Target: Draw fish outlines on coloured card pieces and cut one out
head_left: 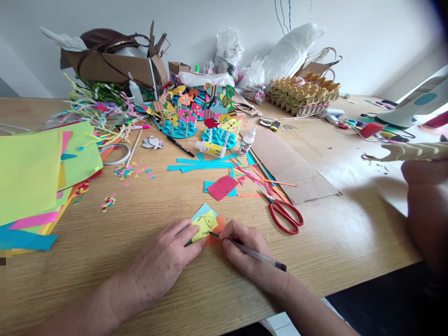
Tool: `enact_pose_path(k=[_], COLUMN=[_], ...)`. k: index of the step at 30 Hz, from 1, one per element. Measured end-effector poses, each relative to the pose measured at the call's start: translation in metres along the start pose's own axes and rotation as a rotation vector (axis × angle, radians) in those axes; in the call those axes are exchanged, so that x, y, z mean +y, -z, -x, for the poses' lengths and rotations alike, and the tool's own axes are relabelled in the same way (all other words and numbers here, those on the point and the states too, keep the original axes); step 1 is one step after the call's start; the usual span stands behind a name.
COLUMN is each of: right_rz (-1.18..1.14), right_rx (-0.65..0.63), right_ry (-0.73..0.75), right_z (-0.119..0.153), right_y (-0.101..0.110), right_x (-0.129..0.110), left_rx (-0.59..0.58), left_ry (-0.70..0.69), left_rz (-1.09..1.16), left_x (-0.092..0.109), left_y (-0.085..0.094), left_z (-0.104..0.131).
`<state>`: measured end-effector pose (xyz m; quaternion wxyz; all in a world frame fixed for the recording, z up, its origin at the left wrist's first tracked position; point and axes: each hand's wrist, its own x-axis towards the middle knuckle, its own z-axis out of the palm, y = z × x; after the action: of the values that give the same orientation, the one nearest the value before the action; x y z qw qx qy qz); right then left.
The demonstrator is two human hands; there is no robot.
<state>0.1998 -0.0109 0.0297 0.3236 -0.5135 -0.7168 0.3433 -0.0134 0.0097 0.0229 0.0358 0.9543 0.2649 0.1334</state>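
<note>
My right hand (245, 247) grips a pen (259, 255), its tip touching a small yellow paper (205, 226) with a fish outline drawn on it. Under the yellow paper lie a light blue piece (204, 209) and an orange piece (220, 225). The fingers of my left hand (171, 252) are spread and press on the yellow paper's left and lower edges. Just beyond sits a red paper (221, 187) with faint drawn lines, on top of blue paper. Red-handled scissors (285, 214) rest to the right.
Stacked coloured paper (31, 172) covers the left side. Behind are two glue bottles (247, 141), paper strips (203, 163), fish on blue bases (219, 136) and cardboard (290, 163). At right, another person's hand (425, 186) holds an egg-carton piece (413, 152).
</note>
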Motion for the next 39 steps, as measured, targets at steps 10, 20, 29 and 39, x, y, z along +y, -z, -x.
enact_pose_path(k=[10, 20, 29, 39], right_rz=[-0.076, -0.056, 0.120, 0.144], right_rx=[0.034, 0.262, 0.176, 0.087], right_ry=[-0.055, -0.040, -0.027, -0.073], right_z=[0.002, 0.003, -0.003, -0.005], right_y=[0.003, -0.001, 0.000, -0.004], right_x=[-0.001, 0.010, 0.010, 0.010], left_rx=[-0.025, 0.065, 0.038, -0.203], left_ry=[0.019, 0.087, 0.264, 0.355], left_rz=[-0.013, 0.059, 0.251, 0.182], left_x=[0.000, -0.001, -0.021, -0.017], left_y=[0.000, 0.002, 0.005, 0.017], left_z=[0.001, 0.000, -0.002, -0.022])
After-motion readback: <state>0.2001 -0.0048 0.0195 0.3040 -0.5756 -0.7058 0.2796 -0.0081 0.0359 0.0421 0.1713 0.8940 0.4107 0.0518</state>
